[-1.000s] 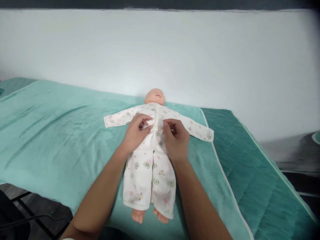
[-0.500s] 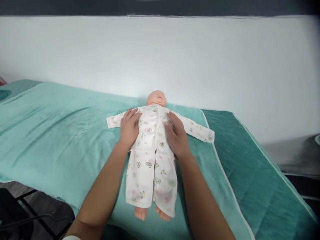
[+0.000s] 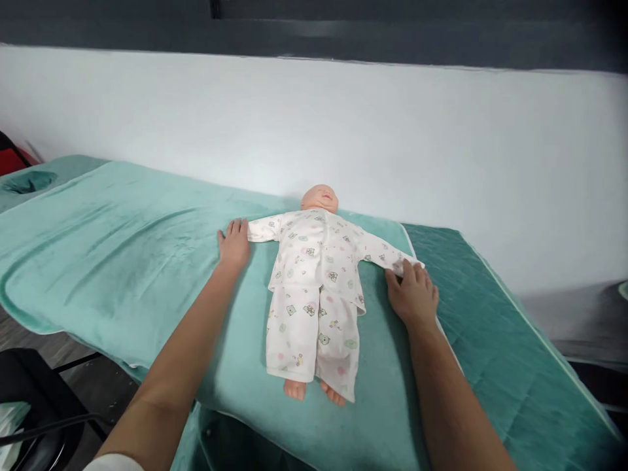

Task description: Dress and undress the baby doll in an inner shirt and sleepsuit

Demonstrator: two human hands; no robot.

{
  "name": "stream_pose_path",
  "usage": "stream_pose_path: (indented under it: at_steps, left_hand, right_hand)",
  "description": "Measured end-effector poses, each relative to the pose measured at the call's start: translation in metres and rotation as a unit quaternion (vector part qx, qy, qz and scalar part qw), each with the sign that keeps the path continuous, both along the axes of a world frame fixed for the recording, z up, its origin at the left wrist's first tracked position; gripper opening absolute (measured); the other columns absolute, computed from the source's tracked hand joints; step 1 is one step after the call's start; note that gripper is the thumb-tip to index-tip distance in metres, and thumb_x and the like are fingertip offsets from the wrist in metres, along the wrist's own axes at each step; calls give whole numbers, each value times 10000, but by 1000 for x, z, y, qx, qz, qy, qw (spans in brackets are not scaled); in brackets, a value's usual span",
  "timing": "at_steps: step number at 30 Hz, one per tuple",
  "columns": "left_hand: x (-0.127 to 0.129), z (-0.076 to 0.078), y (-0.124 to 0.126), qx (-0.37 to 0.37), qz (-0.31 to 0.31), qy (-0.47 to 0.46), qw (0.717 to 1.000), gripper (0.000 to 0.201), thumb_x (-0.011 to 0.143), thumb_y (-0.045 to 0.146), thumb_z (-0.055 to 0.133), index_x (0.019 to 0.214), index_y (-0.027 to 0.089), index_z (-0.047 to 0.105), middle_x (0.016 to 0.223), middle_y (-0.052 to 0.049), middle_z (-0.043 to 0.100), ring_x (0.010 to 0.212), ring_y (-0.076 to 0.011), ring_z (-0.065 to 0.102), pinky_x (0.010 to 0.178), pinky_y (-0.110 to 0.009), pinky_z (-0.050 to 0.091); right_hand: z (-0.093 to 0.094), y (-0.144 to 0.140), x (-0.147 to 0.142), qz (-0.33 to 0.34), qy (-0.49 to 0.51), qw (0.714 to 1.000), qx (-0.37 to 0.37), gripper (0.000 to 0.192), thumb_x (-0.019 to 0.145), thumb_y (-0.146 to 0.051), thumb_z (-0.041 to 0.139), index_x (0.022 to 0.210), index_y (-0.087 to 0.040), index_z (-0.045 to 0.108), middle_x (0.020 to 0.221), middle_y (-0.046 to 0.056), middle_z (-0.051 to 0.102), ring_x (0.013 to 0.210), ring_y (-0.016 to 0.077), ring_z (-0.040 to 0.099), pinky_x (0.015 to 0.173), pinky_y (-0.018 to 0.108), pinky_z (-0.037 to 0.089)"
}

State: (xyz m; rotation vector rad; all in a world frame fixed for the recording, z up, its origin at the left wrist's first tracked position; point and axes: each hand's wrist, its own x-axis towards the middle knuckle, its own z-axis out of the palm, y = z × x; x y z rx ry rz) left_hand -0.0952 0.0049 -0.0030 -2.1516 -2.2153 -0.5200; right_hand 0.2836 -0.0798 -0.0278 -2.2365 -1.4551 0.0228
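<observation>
Gone from the doll's [image 3: 314, 281] chest since half a second ago: left hand [image 3: 234, 243] now flat and open on the green towel [image 3: 122, 261], covering one sleeve end; right hand [image 3: 413, 294] spread over the other cuff, gripping nothing. Doll on its back mid-towel.
</observation>
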Motion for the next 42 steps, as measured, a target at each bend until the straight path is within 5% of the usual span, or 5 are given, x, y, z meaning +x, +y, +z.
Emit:
stream_pose_path:
  at_steps: [15, 23, 29, 37, 42]
  left_hand:
    - [-42, 2, 9, 28, 39, -5, 999, 580, 925, 81, 292, 1488, 128, 422, 1614, -151, 340, 1497, -295, 312, 1196, -519, 299]
    - [7, -6, -85, 115, -156, -174, 965, 644, 848, 5, 386, 1461, 194, 433, 1607, -144, 312, 1491, -301, 312, 1192, -480, 350]
    - [8, -21, -168, 80, -279, -259, 921, 551, 899, 55, 413, 1353, 332, 557, 1551, -57, 433, 1408, -272, 443, 1156, -507, 399]
    - [10, -29, -271, 37, -225, -321, 919, 284, 941, 259, 564, 1213, 323, 612, 1337, -51, 640, 1276, -228, 574, 1218, -540, 291]
    - [23, -32, -281, 70, -180, -311, 931, 286, 895, 210, 619, 1173, 275, 638, 1193, -64, 676, 1168, -245, 603, 1046, -485, 433]
  right_hand:
    - [-6, -87, -11, -33, -75, 994, -65, 714, 986, -522, 248, 1535, -80, 364, 1588, 192, 370, 1485, 332, 322, 1201, 525, 245]
    - [-13, -149, -62, 1, -45, 999, 25, 655, 992, -516, 262, 1470, -120, 470, 1563, 178, 419, 1483, 322, 325, 1208, 554, 214]
    - [-5, -196, -93, 166, 262, 944, 113, 638, 953, -481, 519, 1538, -309, 331, 1547, 91, 453, 1366, 273, 496, 1138, 511, 391]
    - [-15, -224, -121, 227, 185, 945, 144, 326, 884, -429, 664, 1172, -284, 613, 1197, 86, 686, 1151, 307, 609, 995, 531, 449]
    - [-18, -217, -125, 221, 155, 951, 151, 205, 904, -414, 642, 1036, -258, 617, 1079, 55, 708, 1035, 271, 640, 911, 457, 427]
